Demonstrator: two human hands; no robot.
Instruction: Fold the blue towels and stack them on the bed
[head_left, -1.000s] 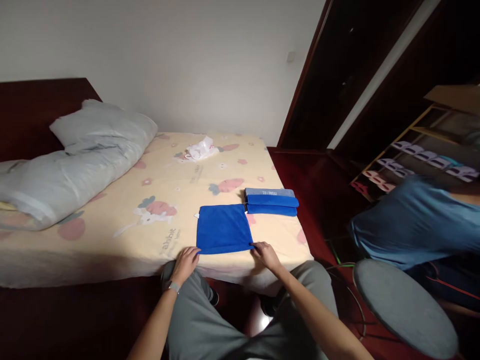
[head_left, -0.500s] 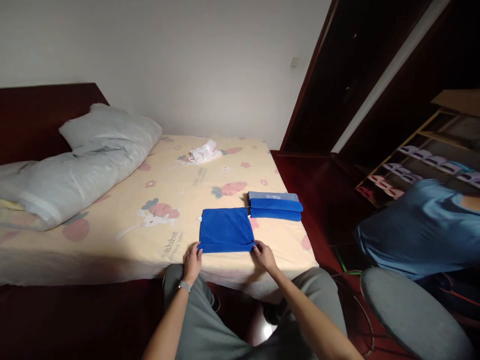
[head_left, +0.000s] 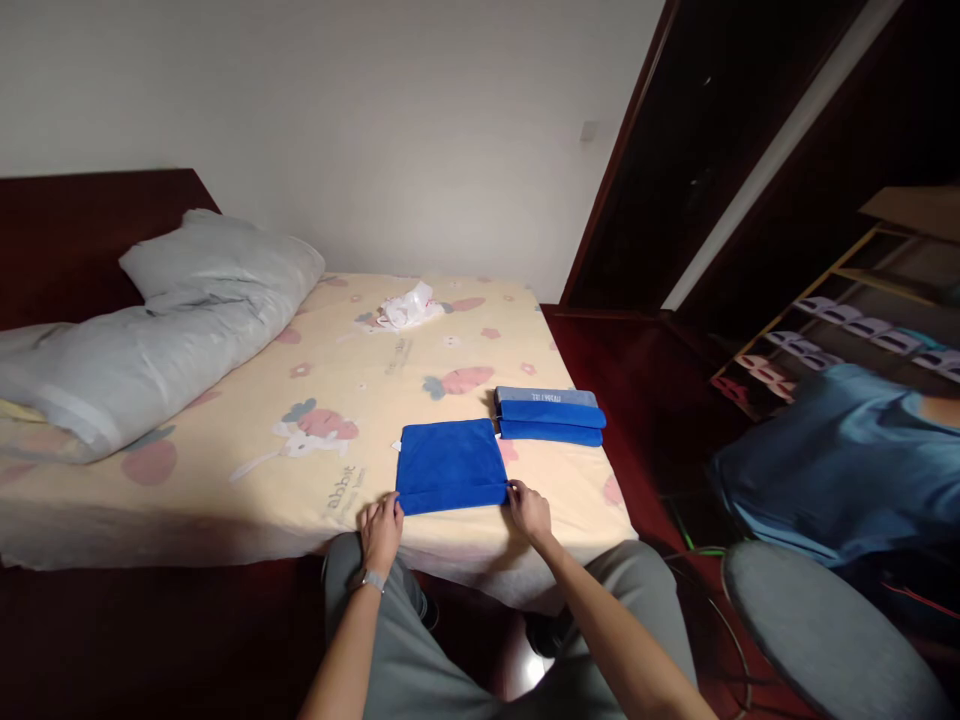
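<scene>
A blue towel (head_left: 451,463) lies folded into a square near the bed's front edge, its near edge doubled over in a narrow band. My left hand (head_left: 382,530) pinches the near left corner of that towel. My right hand (head_left: 529,509) pinches the near right corner. Both hands rest on the yellow cartoon-print sheet (head_left: 315,400). Just beyond the towel to the right sits a stack of folded blue towels (head_left: 550,416), its top one lighter blue.
A grey pillow and duvet (head_left: 150,320) fill the bed's left side. A crumpled white bag (head_left: 405,305) lies near the far end. A person in a blue shirt (head_left: 840,470) bends at the right beside a shoe rack (head_left: 847,335). A grey round stool (head_left: 817,630) stands lower right.
My hands have stayed at the towel's near corners and the near edge is now folded over a little. The view has shifted slightly.
</scene>
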